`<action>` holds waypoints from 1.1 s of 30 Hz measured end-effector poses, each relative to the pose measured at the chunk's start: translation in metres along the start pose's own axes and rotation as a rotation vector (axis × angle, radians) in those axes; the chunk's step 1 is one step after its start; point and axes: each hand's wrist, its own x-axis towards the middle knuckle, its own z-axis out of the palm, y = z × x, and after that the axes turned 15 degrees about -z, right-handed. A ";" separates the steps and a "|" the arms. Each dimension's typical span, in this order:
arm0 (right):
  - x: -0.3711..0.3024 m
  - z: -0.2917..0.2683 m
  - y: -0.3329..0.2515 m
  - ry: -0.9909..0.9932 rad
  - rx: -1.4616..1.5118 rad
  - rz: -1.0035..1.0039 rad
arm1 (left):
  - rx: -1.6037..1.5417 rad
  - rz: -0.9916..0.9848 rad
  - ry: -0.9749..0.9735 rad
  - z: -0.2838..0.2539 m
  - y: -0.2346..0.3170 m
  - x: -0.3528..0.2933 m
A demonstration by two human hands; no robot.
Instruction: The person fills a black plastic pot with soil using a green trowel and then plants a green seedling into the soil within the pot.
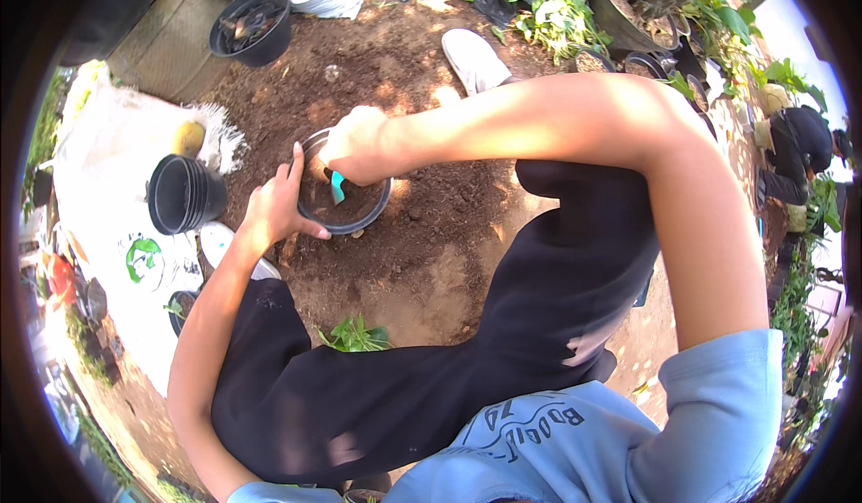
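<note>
Right hand, closed, is gripping a turquoise hand tool, handle hidden, inside a round, dark plastic pot | Pot is resting on loose brown soil | Left hand, fingers spread, is bracing its rim | Firm bracing and short, controlled strokes are probably serving best

Left of your left hand, nested pots rest on a sack; leaves lie nearer you, a shoe beyond and right of your right hand.
</note>
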 end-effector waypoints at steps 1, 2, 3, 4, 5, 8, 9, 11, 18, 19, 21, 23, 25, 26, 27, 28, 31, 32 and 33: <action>0.001 0.000 0.004 -0.032 0.019 -0.033 | 0.014 -0.014 -0.003 0.002 -0.002 0.000; 0.000 -0.006 0.005 -0.058 0.020 -0.009 | 0.010 -0.007 0.002 0.001 0.000 -0.001; -0.002 -0.011 0.007 -0.084 0.022 0.014 | 0.006 -0.001 0.006 0.000 0.002 -0.001; -0.005 -0.015 0.008 -0.095 0.007 0.015 | 0.000 0.004 0.010 -0.001 0.004 0.000; -0.006 -0.025 0.004 -0.104 -0.006 0.007 | 0.004 0.001 0.004 0.000 0.002 0.000; -0.009 -0.028 0.003 -0.063 -0.024 0.003 | 0.024 -0.020 -0.025 -0.002 0.002 0.000; -0.009 -0.024 0.004 -0.036 -0.027 0.005 | 0.018 -0.022 -0.023 -0.002 0.005 0.000; -0.010 0.006 0.008 0.052 -0.020 0.001 | 0.008 -0.030 -0.017 0.000 0.010 0.000; -0.012 -0.013 -0.003 0.161 -0.021 -0.108 | 0.006 -0.064 -0.021 0.002 0.006 -0.005; -0.015 -0.017 -0.003 0.193 -0.014 -0.108 | 0.013 -0.063 -0.020 0.003 0.005 -0.003; -0.022 -0.022 -0.002 0.162 -0.010 -0.097 | 0.033 -0.093 -0.055 -0.003 0.016 -0.002; -0.023 -0.026 -0.002 0.128 -0.045 -0.126 | 0.048 -0.131 -0.083 -0.006 0.020 -0.003; -0.008 -0.016 -0.005 0.044 -0.047 -0.109 | 0.041 -0.148 -0.075 -0.003 0.015 -0.011; -0.009 -0.010 -0.004 0.041 -0.058 -0.106 | 0.048 -0.147 -0.077 -0.003 0.015 -0.010; -0.009 -0.007 -0.005 0.040 -0.065 -0.114 | 0.055 -0.156 -0.086 -0.004 0.015 -0.012; -0.008 -0.005 -0.004 0.059 -0.097 -0.122 | 0.070 -0.169 -0.099 -0.005 0.015 -0.014; -0.005 -0.005 0.003 0.075 -0.102 -0.136 | 0.059 -0.168 -0.082 -0.001 0.011 -0.016; -0.008 -0.008 0.005 0.049 -0.077 -0.127 | 0.086 -0.193 -0.117 -0.004 0.017 -0.013; -0.011 -0.006 0.009 0.130 -0.075 -0.138 | 0.089 -0.177 -0.099 -0.004 0.017 -0.012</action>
